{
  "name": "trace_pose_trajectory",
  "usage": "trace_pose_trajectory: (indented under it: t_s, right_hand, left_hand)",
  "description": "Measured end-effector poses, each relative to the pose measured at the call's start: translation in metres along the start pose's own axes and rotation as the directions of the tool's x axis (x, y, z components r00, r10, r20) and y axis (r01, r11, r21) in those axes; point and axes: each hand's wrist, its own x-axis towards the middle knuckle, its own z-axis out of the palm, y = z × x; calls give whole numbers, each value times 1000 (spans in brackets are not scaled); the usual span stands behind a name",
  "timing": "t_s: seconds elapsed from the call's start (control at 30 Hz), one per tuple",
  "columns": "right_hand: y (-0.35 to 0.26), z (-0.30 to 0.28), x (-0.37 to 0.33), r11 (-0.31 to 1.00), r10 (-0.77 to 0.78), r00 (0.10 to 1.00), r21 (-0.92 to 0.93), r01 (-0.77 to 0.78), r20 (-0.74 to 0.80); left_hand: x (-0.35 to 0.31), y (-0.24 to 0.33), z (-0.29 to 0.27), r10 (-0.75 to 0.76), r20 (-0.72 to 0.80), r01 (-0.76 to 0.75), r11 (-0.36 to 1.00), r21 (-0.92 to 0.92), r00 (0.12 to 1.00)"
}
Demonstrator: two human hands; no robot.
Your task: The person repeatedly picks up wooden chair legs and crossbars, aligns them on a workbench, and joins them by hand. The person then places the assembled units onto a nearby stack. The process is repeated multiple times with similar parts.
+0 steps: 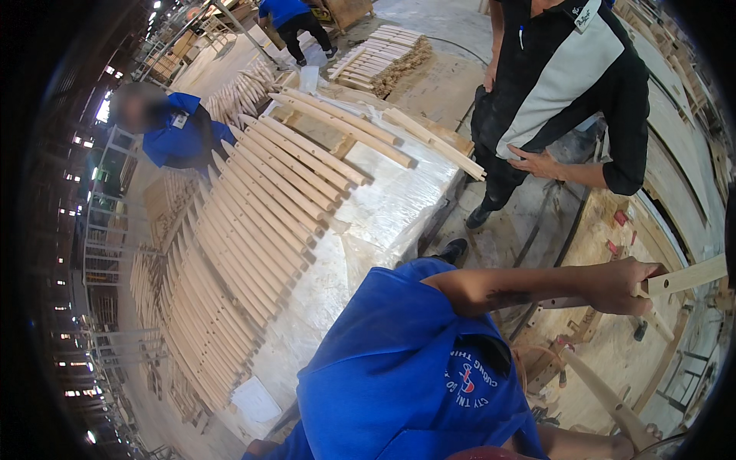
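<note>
I see left hand (pixel 622 286) wrapped round wooden bar (pixel 694 277) — right hand (pixel 627 445), at lower edge, closed about long slat (pixel 602 389).

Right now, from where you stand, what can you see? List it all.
table: one, whitish under plastic film, centre
wooden slats: many, pale, rowed across the table
slat stack: one, pale, top
sheet: one, white, table's lower end
people in blue: two, blue tops, upper left and top
standing person: one, black-and-grey top, upper right
plywood surface: one, tan, right
wooden piece: one, pale, far right
wooden strip: one, pale, lower right
own shirt: one, blue, bottom centre
left hand: one, bare, right, gripping wooden piece
right hand: one, bare, lower right, on wooden strip
</note>
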Motion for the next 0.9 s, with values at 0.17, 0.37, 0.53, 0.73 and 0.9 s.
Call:
trace_pose_trajectory:
  t_s: [0.17,0.37,0.53,0.73,0.9]
  right_hand:
    - [5,-13,-6,952,295,942,135,-275,-161]
    - [43,-55,-5,984,126,984,-109,-140,-122]
    - [56,-75,3,949,16,997,-314,-39,-73]
    - [41,-43,-10,895,377,926,269,-357,-27]
    - [18,-29,-6,650,595,801,547,-528,67]
  left_hand:
    - [-1,6,0,-30,26,30,1000,-9,999]
    - [0,4,3,-22,19,22,1000,-10,1000]
    - [-1,2,4,18,10,-18,1000,-13,1000]
    - [1,3,7,-39,29,40,999,-14,999]
    - [0,10,6,-124,25,125,992,-23,992]
